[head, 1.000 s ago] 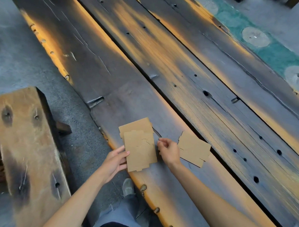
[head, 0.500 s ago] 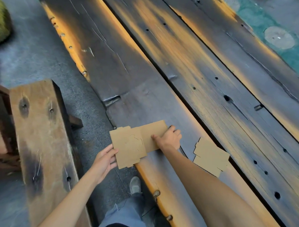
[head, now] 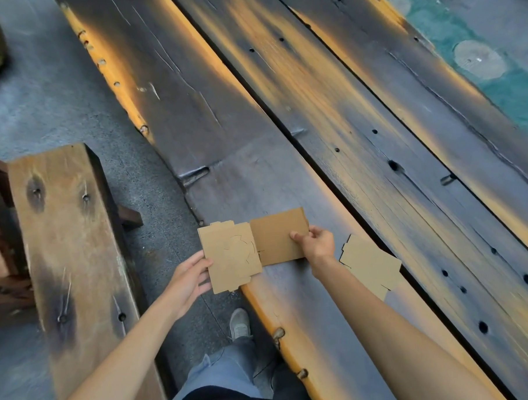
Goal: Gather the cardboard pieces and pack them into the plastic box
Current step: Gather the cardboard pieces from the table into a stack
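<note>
Left hand (head: 190, 282) now holds die-cut piece (head: 230, 256) off tabletop (head: 291, 304) edge; right hand (head: 317, 244) pinches plain piece (head: 276, 238); gathering continues.

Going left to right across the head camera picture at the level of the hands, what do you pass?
Wooden bench → left hand → notched cardboard piece → plain cardboard piece → right hand → loose cardboard pieces on the dark plank table.

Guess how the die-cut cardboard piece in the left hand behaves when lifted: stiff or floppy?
Probably fairly stiff: the die-cut cardboard piece overhangs the plank edge without sagging, pinched only by the left hand. Likely light. Its scored cut lines may let it fold.
</note>
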Demonstrator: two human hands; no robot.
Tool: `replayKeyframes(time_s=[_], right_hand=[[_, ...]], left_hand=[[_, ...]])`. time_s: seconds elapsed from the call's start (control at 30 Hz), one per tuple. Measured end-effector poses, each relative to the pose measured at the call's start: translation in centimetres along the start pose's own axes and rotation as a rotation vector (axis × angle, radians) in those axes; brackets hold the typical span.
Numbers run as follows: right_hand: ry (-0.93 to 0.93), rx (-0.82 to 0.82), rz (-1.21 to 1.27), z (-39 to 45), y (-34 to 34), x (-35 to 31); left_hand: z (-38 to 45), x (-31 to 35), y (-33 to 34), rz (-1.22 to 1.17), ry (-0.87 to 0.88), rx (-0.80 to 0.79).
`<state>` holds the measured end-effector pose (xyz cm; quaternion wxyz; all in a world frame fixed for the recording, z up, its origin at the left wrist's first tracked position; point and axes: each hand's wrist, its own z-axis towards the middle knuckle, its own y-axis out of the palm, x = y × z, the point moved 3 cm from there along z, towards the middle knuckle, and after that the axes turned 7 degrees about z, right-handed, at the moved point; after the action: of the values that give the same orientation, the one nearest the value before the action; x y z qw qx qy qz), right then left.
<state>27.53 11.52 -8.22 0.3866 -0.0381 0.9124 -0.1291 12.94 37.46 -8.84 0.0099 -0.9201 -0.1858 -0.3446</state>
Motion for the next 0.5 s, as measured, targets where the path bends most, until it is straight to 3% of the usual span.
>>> replayKeyframes(time_s=[0.1, 0.23, 0.5], right_hand=[[-0.07, -0.034, 0.143, -2.5, -2.1, -0.9], [-0.175, 0.056, 0.245, -5.4, -5.1, -1.3], [-1.025, -0.007, -0.255, -12.1, -8.4, -1.1]], left_hand=[[-0.1, 0.1, 0.8, 0.003, -0.003, -0.029], [-0.5, 0.6, 2.4, -0.011, 0.01, -0.088], [-2.6, 1.7, 8.1, 0.014, 0.012, -0.326]])
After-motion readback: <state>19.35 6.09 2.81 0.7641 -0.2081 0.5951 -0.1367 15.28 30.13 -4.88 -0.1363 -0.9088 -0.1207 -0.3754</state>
